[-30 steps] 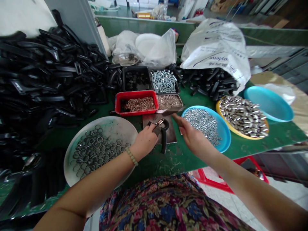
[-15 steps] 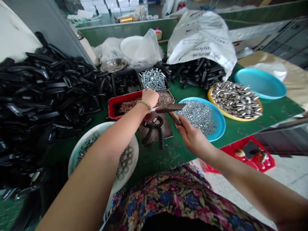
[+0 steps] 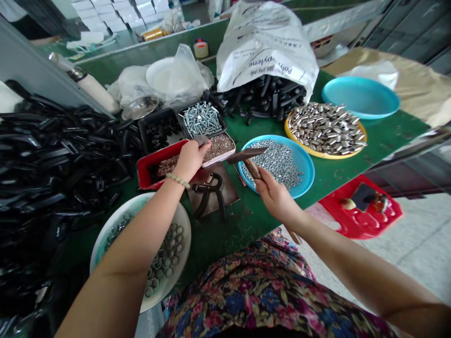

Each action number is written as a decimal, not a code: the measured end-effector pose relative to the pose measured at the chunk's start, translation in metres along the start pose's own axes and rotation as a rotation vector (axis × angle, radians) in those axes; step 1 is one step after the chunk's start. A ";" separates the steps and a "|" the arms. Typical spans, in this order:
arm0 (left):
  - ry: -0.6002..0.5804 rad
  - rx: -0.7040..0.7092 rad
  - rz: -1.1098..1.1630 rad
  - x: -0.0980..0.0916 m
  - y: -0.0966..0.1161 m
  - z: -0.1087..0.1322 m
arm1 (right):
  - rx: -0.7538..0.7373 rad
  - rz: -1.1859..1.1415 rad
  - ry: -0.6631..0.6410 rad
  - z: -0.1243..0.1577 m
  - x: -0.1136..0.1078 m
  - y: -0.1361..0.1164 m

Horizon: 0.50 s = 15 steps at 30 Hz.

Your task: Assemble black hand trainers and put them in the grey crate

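My right hand (image 3: 276, 195) is wrapped round the wooden handle of a hammer (image 3: 247, 154), whose dark metal head hangs level by the rim of a blue dish of small silver nuts (image 3: 282, 164). My left hand (image 3: 191, 157), a beaded bracelet on its wrist, is over the red tray (image 3: 145, 171) and the pale tray of small coppery parts (image 3: 220, 145). Its fingers are pressed together; what they hold, if anything, I cannot make out. Below, a black hand gripper with a spring (image 3: 211, 190) lies on a square metal plate (image 3: 230, 188).
A black tray of screws (image 3: 200, 119) adjoins a tray of small black parts (image 3: 162, 134). Black handles (image 3: 63, 150) are heaped at left, others under a white sack (image 3: 266, 51). A bowl of metal rings (image 3: 165, 263) and a yellow dish of metal cylinders (image 3: 326, 129) stand nearby.
The camera view has shifted. My left hand has drawn back slightly from the trays toward me, fingers together. My right hand still holds the hammer, its head now apart from my left wrist.
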<state>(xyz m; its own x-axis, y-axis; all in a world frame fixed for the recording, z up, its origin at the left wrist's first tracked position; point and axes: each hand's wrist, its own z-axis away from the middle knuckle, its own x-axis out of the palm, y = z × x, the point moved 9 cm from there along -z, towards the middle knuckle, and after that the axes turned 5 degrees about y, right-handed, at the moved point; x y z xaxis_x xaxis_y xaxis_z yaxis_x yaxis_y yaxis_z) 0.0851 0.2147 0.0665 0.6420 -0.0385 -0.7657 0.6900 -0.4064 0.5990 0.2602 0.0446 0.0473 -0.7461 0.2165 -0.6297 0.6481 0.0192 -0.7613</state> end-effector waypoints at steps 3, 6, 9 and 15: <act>0.003 -0.078 0.206 -0.009 -0.002 0.050 | 0.030 -0.007 -0.011 0.003 0.001 0.004; 0.023 -0.131 0.252 -0.007 -0.012 0.092 | 0.041 -0.014 -0.036 0.004 0.008 0.004; 0.031 -0.094 0.174 0.000 -0.015 0.112 | 0.020 -0.002 -0.046 0.003 0.016 -0.001; 0.074 -0.021 0.050 0.011 -0.014 0.118 | -0.001 0.022 -0.048 0.005 0.022 -0.013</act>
<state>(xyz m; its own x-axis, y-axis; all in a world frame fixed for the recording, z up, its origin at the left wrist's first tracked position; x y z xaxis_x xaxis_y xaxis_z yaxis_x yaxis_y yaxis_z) 0.0426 0.1124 0.0222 0.6982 0.0096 -0.7158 0.6627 -0.3867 0.6413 0.2349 0.0445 0.0424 -0.7378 0.1701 -0.6532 0.6648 0.0156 -0.7469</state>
